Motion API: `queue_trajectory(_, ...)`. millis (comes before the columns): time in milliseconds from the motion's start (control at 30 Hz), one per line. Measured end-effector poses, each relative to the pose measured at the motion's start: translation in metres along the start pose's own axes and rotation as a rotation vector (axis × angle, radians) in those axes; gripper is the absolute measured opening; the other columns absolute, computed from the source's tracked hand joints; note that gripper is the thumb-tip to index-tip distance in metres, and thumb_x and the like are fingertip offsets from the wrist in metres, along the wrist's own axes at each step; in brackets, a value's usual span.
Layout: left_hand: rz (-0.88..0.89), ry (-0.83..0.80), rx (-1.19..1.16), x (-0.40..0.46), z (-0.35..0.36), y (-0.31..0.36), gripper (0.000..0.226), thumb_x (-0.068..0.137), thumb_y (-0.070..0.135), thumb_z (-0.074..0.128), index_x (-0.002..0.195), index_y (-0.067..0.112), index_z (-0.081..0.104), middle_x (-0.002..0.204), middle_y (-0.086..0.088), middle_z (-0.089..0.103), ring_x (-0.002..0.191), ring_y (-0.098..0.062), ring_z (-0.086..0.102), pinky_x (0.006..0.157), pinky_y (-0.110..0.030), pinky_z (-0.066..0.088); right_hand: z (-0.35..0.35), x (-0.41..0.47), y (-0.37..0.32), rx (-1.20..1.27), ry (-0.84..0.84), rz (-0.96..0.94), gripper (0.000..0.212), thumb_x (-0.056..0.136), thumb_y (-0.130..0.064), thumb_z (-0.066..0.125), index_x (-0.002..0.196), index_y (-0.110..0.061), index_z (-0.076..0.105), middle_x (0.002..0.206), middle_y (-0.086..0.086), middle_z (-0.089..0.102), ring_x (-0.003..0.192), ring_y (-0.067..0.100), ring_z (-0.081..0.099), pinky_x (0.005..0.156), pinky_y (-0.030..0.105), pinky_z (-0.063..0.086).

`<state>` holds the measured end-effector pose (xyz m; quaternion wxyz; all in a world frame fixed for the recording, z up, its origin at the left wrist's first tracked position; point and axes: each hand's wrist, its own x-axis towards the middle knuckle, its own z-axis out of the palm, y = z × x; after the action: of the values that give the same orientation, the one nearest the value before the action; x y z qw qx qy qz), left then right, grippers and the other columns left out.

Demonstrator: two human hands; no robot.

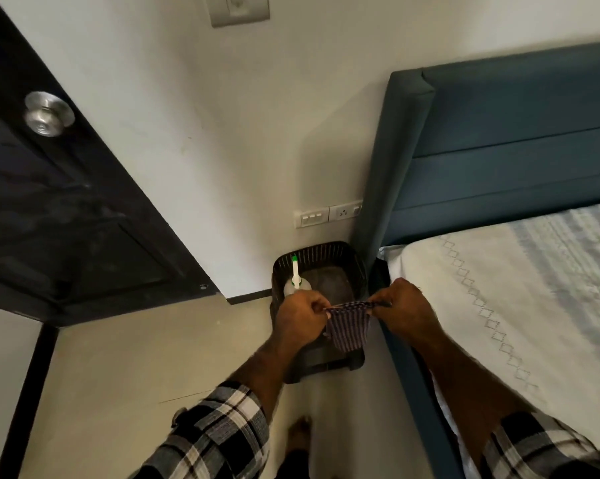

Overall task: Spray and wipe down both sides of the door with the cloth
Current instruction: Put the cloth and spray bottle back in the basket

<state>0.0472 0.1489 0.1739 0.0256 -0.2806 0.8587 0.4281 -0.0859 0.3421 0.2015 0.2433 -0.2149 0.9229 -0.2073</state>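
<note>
Left hand (300, 314) and right hand (400, 307) both pinching striped cloth (348, 326), stretching it over black basket (326, 252); spray bottle (295, 281) standing inside, dark door (66, 209) hanging left.

Single head-worn wide-angle view, directed forward and steeply downward. Both hands appear close below, above the floor (125, 368). No second view.

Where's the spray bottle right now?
In the head view, the white spray bottle with the green-tipped nozzle stands in the left corner of the dark slatted plastic basket on the floor, just beyond the left hand.
</note>
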Motion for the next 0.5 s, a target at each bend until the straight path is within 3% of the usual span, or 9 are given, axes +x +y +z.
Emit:
queue_trajectory(67, -0.009, 0.008, 0.019, 0.026, 0.009, -0.011, 0.01, 0.091, 0.028, 0.078, 0.1, 0.025, 0.08, 0.099, 0.006, 0.077, 0.095, -0.011, 0.069, 0.097, -0.032, 0.057, 0.013, 0.028, 0.009, -0.01, -0.009, 0.023, 0.018, 0.098, -0.047, 0.072, 0.107, -0.035, 0.083, 0.109, -0.007, 0.071, 0.095, 0.015, 0.069, 0.091, 0.035, 0.061)
queue_trajectory(200, 0.003, 0.064, 0.113, 0.086, 0.019, -0.029, 0.015, 0.095, 0.037, 0.072, 0.105, 0.028, 0.08, 0.099, 0.006, 0.078, 0.095, -0.014, 0.07, 0.099, -0.041, 0.059, 0.047, 0.108, 0.038, -0.034, 0.046, 0.008, 0.036, 0.088, -0.066, 0.06, 0.113, -0.047, 0.078, 0.109, -0.006, 0.075, 0.092, 0.016, 0.071, 0.088, 0.043, 0.064)
queue_trajectory(300, 0.057, 0.117, 0.291, 0.123, 0.025, -0.034, 0.02, 0.098, 0.041, 0.064, 0.107, 0.03, 0.078, 0.104, 0.005, 0.077, 0.1, -0.018, 0.069, 0.106, -0.047, 0.049, 0.044, 0.134, 0.018, -0.088, 0.057, 0.042, 0.027, 0.095, -0.056, 0.066, 0.114, -0.042, 0.08, 0.116, 0.0, 0.071, 0.101, 0.025, 0.069, 0.096, 0.047, 0.061)
queue_trajectory(400, 0.09, 0.07, 0.514, 0.148, 0.036, -0.038, 0.023, 0.099, 0.039, 0.057, 0.105, 0.028, 0.077, 0.104, 0.002, 0.073, 0.107, -0.024, 0.063, 0.106, -0.048, 0.038, 0.054, 0.157, 0.013, -0.171, 0.034, 0.051, 0.024, 0.101, -0.049, 0.065, 0.119, -0.04, 0.078, 0.128, 0.007, 0.062, 0.114, 0.031, 0.063, 0.105, 0.047, 0.054)
queue_trajectory(500, 0.112, -0.005, 0.66, 0.161, 0.05, -0.046, 0.028, 0.096, 0.036, 0.057, 0.115, 0.025, 0.073, 0.116, -0.002, 0.07, 0.117, -0.028, 0.058, 0.109, -0.05, 0.035, 0.068, 0.172, 0.018, -0.235, 0.006, 0.039, 0.029, 0.1, -0.044, 0.066, 0.126, -0.035, 0.075, 0.131, 0.011, 0.06, 0.122, 0.034, 0.06, 0.107, 0.046, 0.048)
